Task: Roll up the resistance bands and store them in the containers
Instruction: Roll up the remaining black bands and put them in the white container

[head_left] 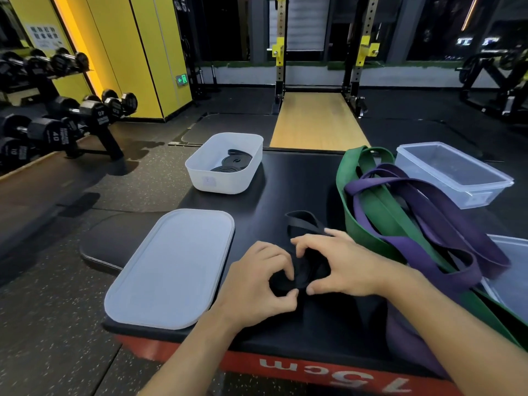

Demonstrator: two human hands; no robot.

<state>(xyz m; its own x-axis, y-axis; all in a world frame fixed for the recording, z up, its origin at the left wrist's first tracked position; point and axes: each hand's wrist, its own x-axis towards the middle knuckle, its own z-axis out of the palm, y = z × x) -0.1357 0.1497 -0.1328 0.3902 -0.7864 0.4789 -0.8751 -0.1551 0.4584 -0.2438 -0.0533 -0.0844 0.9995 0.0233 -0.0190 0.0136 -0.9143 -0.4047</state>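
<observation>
Probably the main risk is the coil springing open. The black band (300, 274) is only part rolled, just right of the lid (171, 267), and a loose loop of it is seen lying on the far side of the hands. If the pinch is eased before that tail is wound in, the rubber is likely to unwind, esp. on the carry to the white tub (217, 181), which is set beyond the lid's far right corner w/ two black coils already inside.

A second risk is judged from the heap well right of the lid. The green band (371, 212) and purple band (423, 207) are tangled together close by the right wrist, so the tail could be snagged or the heap dragged off the box (300, 178). A clear tub (463, 181) is set farther right again, beyond the heap.

Grip: the coil is pinched from both sides. The left hand (254, 281) is curled on it from the lid side, thumb and forefinger closed at its edge. The right hand (343, 264) is curled on it from the side away from the lid, w/ fingers over the top. Neither is spread; both are clamped on the band.
</observation>
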